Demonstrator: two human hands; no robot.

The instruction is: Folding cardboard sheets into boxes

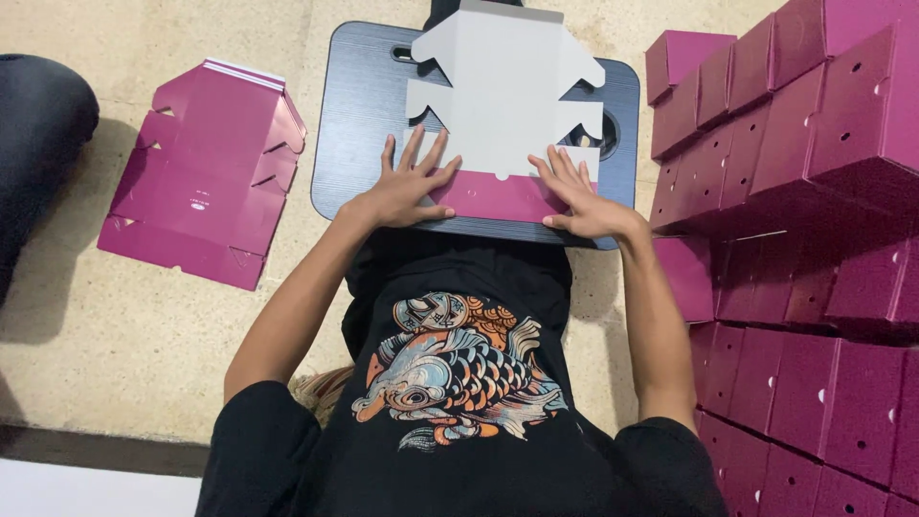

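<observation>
Flat die-cut cardboard box blank (503, 91), white inner face up, magenta outside, lies on a dark grey ribbed lap desk (356, 124) set on the beige floor (144, 316). Near flap folded over toward the person, showing a magenta strip (493, 196) along the desk's near edge.

Left hand (407, 187): fingers spread wide, palm flat on the left end of the folded strip, gripping nothing. Right hand (579, 196): same, splayed flat on the right end, thumb at the strip's near edge. Both press, neither holds.

Step in hand looks like creasing that flap. To do it well: keep both palms level, press evenly along the whole fold line, keep the flap edge square to the blank so the crease doesn't run skewed, don't let the blank slide on the desk.

Left on the floor, apart: stack of flat magenta blanks (206, 172). Right: wall of assembled magenta boxes (814, 191), small holes in their sides, close beside the right arm. Dark object (38, 124) at the far left edge, can't tell what.
</observation>
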